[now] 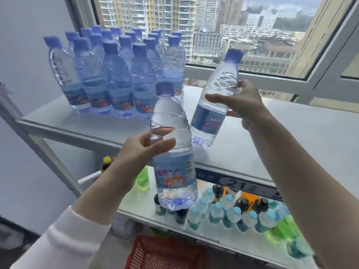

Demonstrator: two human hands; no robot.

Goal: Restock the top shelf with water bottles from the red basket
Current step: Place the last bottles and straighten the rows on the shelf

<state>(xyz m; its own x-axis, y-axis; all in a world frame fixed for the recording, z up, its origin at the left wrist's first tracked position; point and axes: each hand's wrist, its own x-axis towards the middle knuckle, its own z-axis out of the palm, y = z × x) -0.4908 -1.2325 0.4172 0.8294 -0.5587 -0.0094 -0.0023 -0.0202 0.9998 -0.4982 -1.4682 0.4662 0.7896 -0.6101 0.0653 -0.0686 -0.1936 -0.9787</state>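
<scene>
A bottle cluster point(114, 78) stands back left on the top shelf point(301, 136). Before it hang the left bottle point(171, 113), off the front edge, and the right bottle point(209, 117), tilted above the shelf. Below, seemingly under the lower shelf point(134, 200), lies the basket point(165, 253).

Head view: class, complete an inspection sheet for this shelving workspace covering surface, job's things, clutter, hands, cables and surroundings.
Surface: white top shelf, its right part bare.
Job's things: standing water bottles grouped upright at the shelf's left rear; left-hand bottle roughly upright, right-hand bottle tilted, both held in the air; red basket at the bottom edge.
Clutter: lower shelf holds light-blue-capped bottles, a green bottle and dark-capped ones.
Hands: left hand grips one bottle; right hand grips the other.
Cables: nothing seen.
Surroundings: window behind the shelf showing high-rise buildings; grey wall at left.
</scene>
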